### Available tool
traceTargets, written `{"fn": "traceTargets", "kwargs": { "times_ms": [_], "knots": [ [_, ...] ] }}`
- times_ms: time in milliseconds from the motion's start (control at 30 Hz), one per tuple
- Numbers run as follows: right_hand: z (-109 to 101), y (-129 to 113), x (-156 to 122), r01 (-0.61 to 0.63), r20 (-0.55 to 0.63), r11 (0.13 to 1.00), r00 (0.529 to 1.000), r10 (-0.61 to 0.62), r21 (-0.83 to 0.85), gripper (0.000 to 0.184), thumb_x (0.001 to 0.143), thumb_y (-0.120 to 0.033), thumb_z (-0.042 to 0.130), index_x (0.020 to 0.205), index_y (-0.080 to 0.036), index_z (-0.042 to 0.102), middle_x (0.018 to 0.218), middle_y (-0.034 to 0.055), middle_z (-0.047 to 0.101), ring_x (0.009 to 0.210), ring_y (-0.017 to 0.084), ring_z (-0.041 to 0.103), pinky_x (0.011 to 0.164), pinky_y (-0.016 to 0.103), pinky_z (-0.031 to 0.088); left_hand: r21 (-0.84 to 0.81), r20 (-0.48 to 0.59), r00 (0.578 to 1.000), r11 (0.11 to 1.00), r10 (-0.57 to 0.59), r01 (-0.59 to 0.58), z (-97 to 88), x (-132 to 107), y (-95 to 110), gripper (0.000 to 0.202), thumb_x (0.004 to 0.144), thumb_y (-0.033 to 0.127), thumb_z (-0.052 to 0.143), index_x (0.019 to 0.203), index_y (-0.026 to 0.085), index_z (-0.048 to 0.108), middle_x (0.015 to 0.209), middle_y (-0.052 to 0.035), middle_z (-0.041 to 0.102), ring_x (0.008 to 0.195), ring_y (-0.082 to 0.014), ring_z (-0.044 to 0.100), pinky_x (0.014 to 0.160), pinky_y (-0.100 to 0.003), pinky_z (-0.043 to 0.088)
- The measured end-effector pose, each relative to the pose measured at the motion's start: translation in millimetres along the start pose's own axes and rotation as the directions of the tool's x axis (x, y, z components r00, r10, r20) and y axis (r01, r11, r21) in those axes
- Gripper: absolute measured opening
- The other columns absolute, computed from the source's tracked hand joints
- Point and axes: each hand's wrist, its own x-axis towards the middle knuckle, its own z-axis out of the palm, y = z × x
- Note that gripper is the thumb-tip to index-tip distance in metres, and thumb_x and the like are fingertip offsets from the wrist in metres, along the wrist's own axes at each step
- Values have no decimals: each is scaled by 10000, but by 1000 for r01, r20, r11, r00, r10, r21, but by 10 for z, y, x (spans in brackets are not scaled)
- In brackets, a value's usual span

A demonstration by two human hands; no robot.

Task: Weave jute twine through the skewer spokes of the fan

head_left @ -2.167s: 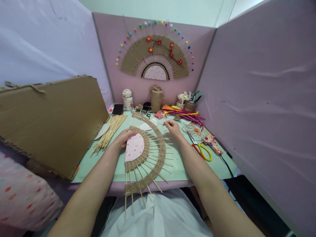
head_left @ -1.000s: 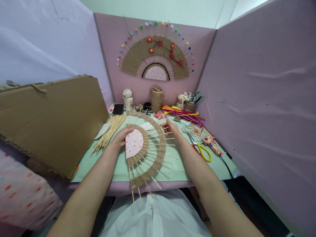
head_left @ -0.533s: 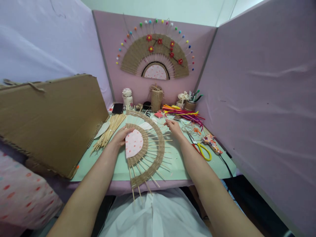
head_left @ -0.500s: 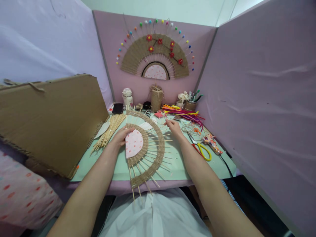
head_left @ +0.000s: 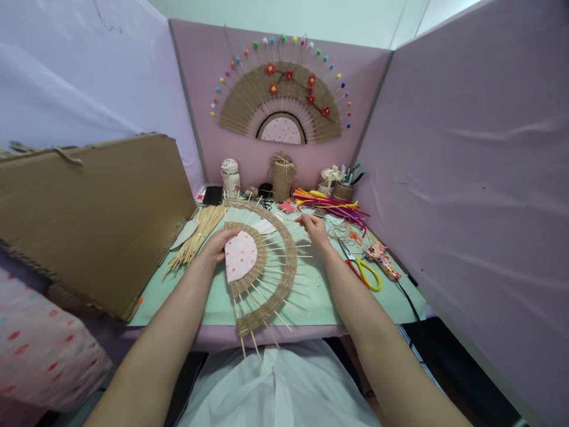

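Observation:
My left hand (head_left: 217,244) is closed on the straight edge of a half-round woven fan (head_left: 291,258), its thumb lying over the pink dotted centre (head_left: 241,255). Thin sticks radiate through two woven twine bands, the outer ends sticking out bare. To the right of the fan's upper part, my right hand (head_left: 315,230) pinches a thin strand of twine (head_left: 290,220) that runs to the outer band. The fingers of the left hand behind the fan are hidden.
A stick bundle (head_left: 200,240) and cardboard sheet (head_left: 98,219) stand left. Scissors (head_left: 367,274), a glue gun (head_left: 381,259) and pipe cleaners (head_left: 331,204) lie right. A twine spool (head_left: 283,179), white bottle (head_left: 230,178) and pen pot (head_left: 344,191) line the back, below a finished fan (head_left: 242,101).
The fan has turned slightly in my left hand, its lower sticks shifting a little. My right hand stays at nearly the same spot, still pinching the strand.

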Motion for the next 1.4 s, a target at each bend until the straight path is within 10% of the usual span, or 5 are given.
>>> {"fn": "traceTargets", "kwargs": {
  "times_ms": [433,933,1400],
  "knots": [
    [45,30,45,-383,256,878,914,315,286,621,723,-740,427,665,-161,645,602,47,573,458,95,410,425,247,257,-82,-22,1000,997,-14,13,-55,70,-16,105,666,70,669,701,107,578,598,-45,677,483,-151,641,488,-243,527],
    [43,52,-8,-460,391,857,851,352,230,375,651,-533,670,630,-186,530,537,-36,465,425,61,315,417,219,185,-71,-42,996,995,72,-75,-1,74,-102,176,648,75,699,724,131,550,594,-8,660,499,-134,635,503,-229,520],
    [10,-27,-9,-523,295,769,850,437,367,321,616,-425,728,663,-193,512,583,-30,509,477,77,395,444,217,265,-144,105,971,963,-214,228,78,-53,-57,240,761,12,519,977,40,621,785,-148,721,721,-232,699,743,-357,557]
  ]
}}
